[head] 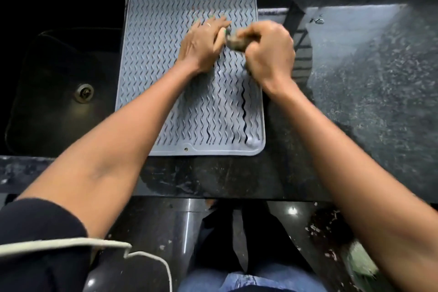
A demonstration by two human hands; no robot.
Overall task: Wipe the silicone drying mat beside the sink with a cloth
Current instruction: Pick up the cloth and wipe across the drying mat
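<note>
Grey mat flat on dark counter, just right of sink. Left hand spread on mat; right hand clenched round cloth, blurred, perhaps wadded.

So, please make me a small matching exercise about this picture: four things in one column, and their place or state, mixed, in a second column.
Things:
1. drying mat
2. sink
3. left hand
4. right hand

Place or state:
a. closed in a fist around a small dark cloth
b. lies flat and open on the mat
c. grey, with wavy ridges, on the dark counter
d. dark basin with a metal drain, left of the mat

Pairs: 1-c, 2-d, 3-b, 4-a
</note>
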